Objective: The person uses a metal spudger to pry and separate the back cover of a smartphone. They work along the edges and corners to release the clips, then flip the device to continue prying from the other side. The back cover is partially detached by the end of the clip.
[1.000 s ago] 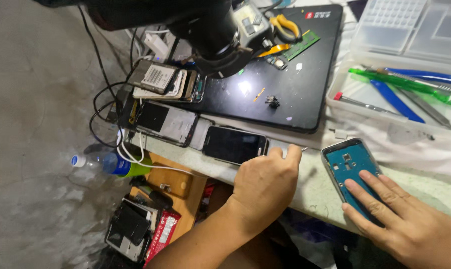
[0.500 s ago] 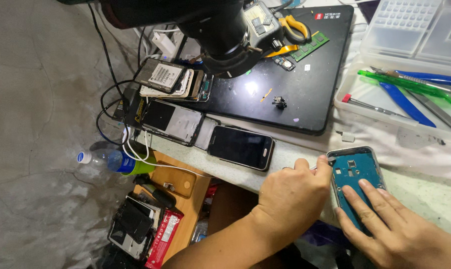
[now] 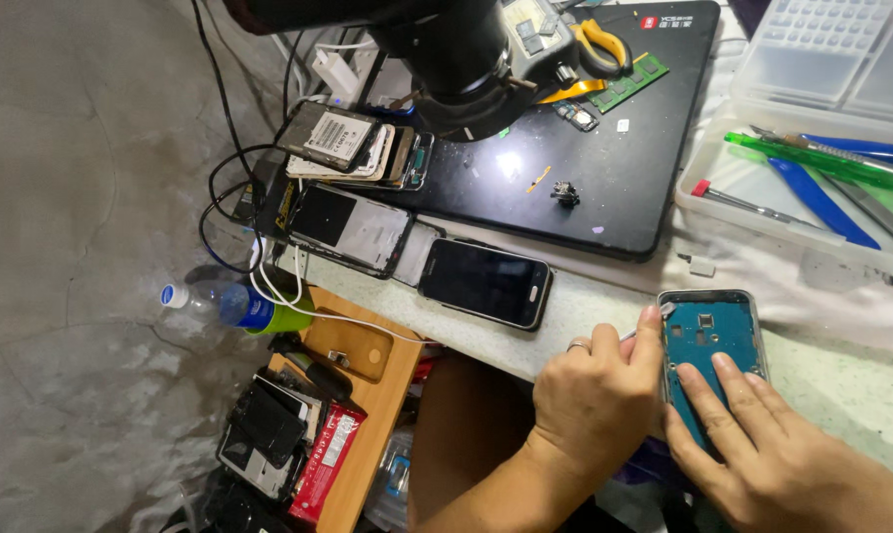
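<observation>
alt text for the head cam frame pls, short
Two bare hands work on an opened blue phone frame at a table edge: the right hand presses it flat while the left hand holds a thin tool at its corner. A black smartphone lies left of them.

A pale speckled workbench [image 3: 585,316] is carrying a black work mat [image 3: 604,168], a clear plastic tray [image 3: 703,202] of blue and green tools, and a white cloth [image 3: 762,281]. A black smartphone [image 3: 484,283] is lying face up near the front edge, beside an opened phone [image 3: 350,228] and a stack of phones [image 3: 353,148]. A phone with its blue inner frame exposed [image 3: 708,345] is resting at the front.
</observation>
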